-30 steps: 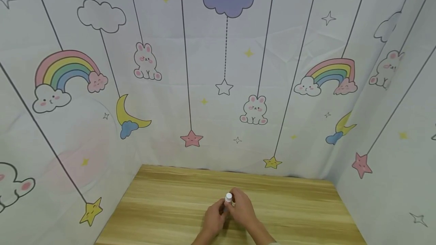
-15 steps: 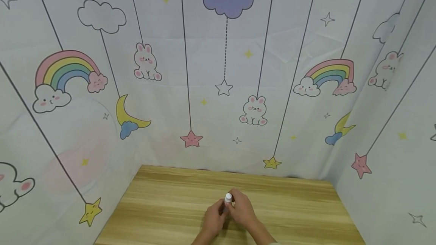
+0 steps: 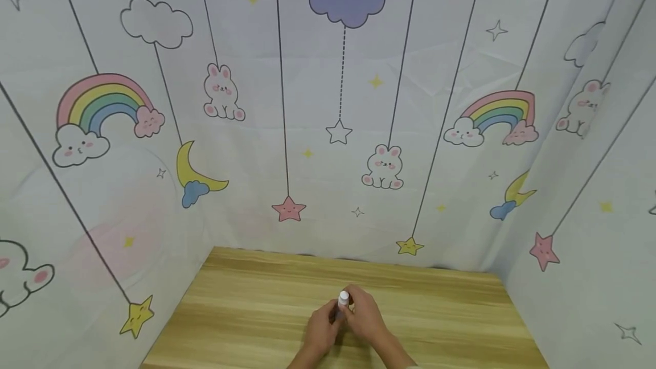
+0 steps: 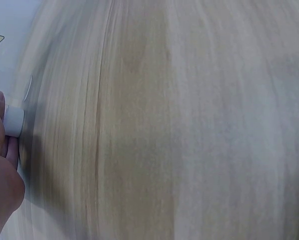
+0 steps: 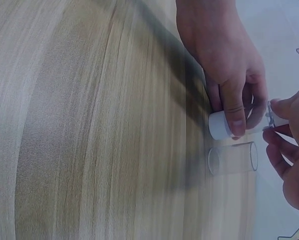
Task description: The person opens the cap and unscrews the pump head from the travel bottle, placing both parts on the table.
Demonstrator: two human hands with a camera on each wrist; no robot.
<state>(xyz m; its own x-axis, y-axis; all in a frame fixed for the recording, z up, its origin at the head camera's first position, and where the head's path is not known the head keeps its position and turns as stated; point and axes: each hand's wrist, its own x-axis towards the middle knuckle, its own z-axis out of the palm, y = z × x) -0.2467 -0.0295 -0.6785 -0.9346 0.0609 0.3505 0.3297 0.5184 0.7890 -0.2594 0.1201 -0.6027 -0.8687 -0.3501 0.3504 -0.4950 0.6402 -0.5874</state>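
A small bottle point(image 3: 344, 299) with a white top stands upright between my two hands near the front of the table. In the right wrist view its wide white base point(image 5: 219, 125) is down at the tabletop. My left hand point(image 3: 322, 326) grips the lower body, thumb along its side. At the upper end, the fingertips and thumb of my right hand point(image 3: 364, 315) pinch the top piece. A clear open cylinder point(image 5: 233, 158) stands beside the base, on the right-hand side. The hands cover most of the bottle's middle.
The wood-grain table point(image 3: 246, 300) extends around both hands. A white curtain point(image 3: 328, 84) printed with rainbows, rabbits and stars hangs along the back and both sides of the table.
The head view has shifted very slightly. Both hands keep the same hold on the bottle, with no clear movement of it.
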